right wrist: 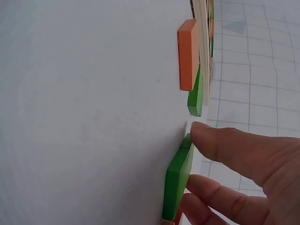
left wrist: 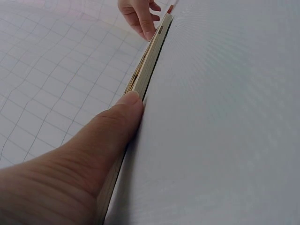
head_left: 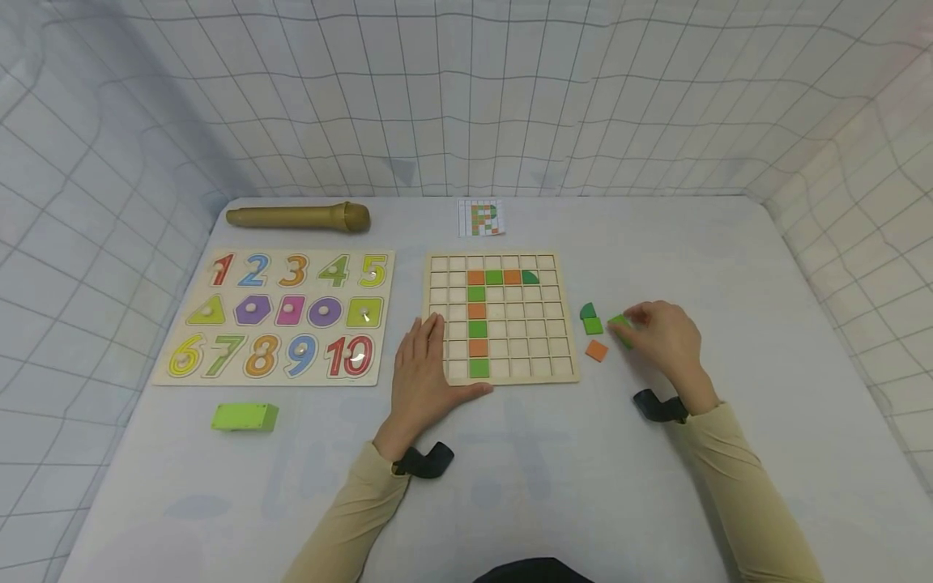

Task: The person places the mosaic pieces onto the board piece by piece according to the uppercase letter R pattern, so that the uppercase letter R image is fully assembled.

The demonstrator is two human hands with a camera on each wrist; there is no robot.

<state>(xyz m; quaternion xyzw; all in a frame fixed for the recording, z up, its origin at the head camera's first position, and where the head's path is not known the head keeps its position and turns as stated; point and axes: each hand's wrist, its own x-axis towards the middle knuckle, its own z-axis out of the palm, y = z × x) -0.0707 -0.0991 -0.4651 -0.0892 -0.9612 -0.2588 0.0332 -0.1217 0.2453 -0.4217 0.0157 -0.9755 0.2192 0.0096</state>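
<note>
A square wooden grid board (head_left: 521,340) lies flat in the middle of the table, with green and orange tiles forming a column and a top row. My left hand (head_left: 423,372) rests at its lower left corner, fingers straight along the left side, thumb (left wrist: 112,122) against the front edge. To the right of the board, my right hand (head_left: 666,336) pinches a green tile (head_left: 619,321) between thumb and fingers, close to the tabletop. Beside it lie a green quarter-round tile (head_left: 588,310), a green square tile (head_left: 593,325) and an orange square tile (head_left: 596,351).
A number-and-shape puzzle board (head_left: 273,389) lies on the left. A gold microphone (head_left: 291,217) is behind it, and a light green block (head_left: 244,417) in front. A small pattern card (head_left: 466,219) lies behind the grid board. Grid-patterned cloth (head_left: 466,97) walls the back and sides.
</note>
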